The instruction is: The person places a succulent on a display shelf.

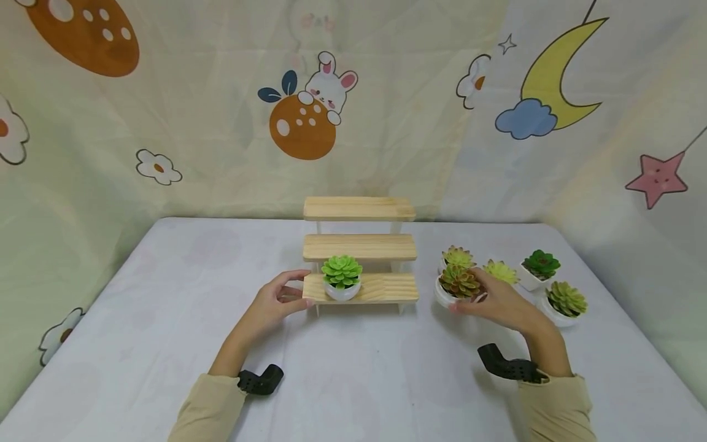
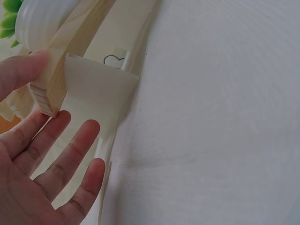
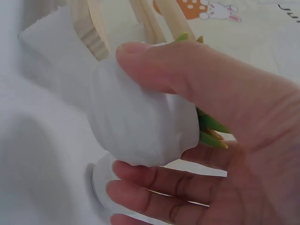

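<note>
A three-tier wooden display stand (image 1: 394, 287) with white supports stands at the middle back of the table. On its lowest board sits a bright green succulent (image 1: 341, 274) in a white pot. My left hand (image 1: 280, 299) pinches the left end of that board, thumb on one face and fingertips at the other; its remaining fingers are spread. To the right of the stand, my right hand (image 1: 505, 305) grips a reddish-green potted succulent (image 1: 459, 281). The thumb presses one side of its white pot (image 3: 140, 117), which appears tilted in the right wrist view; fingers are on the opposite side.
Behind and beside the right hand stand more potted succulents: a yellow-green one (image 1: 457, 255), a pale yellow one (image 1: 501, 271), a dark green one (image 1: 541, 264) and an olive one (image 1: 566, 299). A printed cloth (image 1: 221, 110) hangs behind the white-covered table (image 1: 353, 374).
</note>
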`<state>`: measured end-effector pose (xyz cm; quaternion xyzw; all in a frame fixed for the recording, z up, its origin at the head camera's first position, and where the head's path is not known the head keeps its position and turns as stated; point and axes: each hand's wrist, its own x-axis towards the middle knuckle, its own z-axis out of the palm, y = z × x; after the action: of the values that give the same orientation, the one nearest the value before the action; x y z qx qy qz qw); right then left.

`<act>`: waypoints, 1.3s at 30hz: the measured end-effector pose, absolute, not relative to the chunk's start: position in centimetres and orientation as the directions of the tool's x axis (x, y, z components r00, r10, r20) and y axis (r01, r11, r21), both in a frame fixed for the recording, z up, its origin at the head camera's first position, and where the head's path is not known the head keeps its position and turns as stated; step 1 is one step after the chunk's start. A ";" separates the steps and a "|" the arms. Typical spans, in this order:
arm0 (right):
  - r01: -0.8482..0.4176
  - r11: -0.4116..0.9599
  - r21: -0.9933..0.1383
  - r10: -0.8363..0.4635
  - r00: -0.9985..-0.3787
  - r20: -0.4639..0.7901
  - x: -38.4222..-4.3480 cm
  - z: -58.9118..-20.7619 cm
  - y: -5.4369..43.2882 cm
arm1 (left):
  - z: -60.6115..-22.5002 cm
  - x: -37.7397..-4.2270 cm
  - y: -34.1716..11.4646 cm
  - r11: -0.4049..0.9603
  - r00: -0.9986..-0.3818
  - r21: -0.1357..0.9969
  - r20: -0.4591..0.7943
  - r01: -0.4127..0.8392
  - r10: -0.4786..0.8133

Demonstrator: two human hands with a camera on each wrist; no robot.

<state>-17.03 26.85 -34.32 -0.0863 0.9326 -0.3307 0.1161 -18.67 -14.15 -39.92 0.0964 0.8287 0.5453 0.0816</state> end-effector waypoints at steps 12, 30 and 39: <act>-0.112 0.736 -0.667 -0.246 -0.963 -0.110 -17.1 -34.2 24.9 | -39.9 -18.8 -14.1 0.387 -0.968 0.920 -0.037 0.065 0.248; -0.231 0.696 -0.679 -0.280 -0.959 0.040 -17.2 -35.1 20.6 | -40.0 -19.0 -14.1 0.387 -0.966 0.919 -0.034 0.069 0.254; -0.243 0.678 -0.693 -0.268 -0.961 0.075 -17.3 -35.6 19.8 | -40.1 -19.1 -14.1 0.381 -0.965 0.921 -0.026 0.078 0.260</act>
<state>-17.33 19.84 -35.56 -0.1394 0.9159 -0.3760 0.0161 -19.06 -14.05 -40.09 0.1021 0.8269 0.5468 0.0832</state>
